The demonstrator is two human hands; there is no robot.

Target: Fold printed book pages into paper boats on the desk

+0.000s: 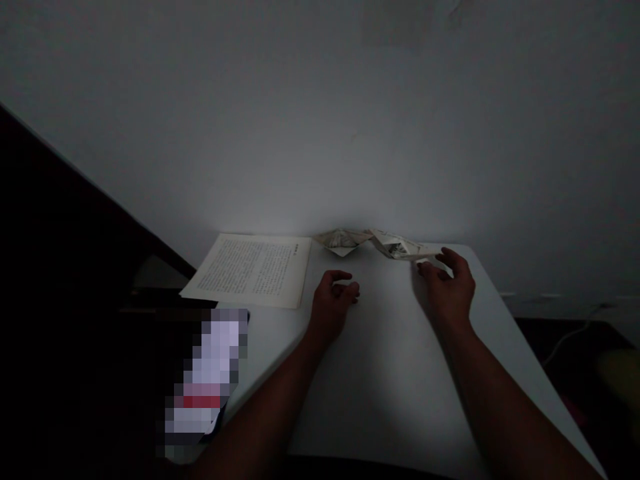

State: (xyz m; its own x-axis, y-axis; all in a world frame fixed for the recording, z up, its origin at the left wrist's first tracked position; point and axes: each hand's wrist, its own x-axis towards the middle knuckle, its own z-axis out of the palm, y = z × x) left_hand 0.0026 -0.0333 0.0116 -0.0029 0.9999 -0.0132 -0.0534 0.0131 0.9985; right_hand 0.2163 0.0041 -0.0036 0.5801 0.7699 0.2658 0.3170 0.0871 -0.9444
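Note:
Two folded printed-paper boats stand end to end at the table's back edge, against the wall: a left paper boat [343,240] and a right paper boat [400,247]. My right hand [453,287] is at the right boat's outer tip, thumb and index finger apart. The index fingertip meets or nearly meets that tip; I cannot tell which. In front of the left boat, my left hand [335,300] hovers over or rests on the table, fingers loosely curled with a gap between thumb and index finger, holding nothing visible.
A stack of printed sheets [255,270] lies on the white table [380,373] at its back left. Nearer me, a phone [210,373] with a blurred, lit screen lies along the left edge. Behind rises a wall [320,133]. A pale cable [570,340] runs at the right.

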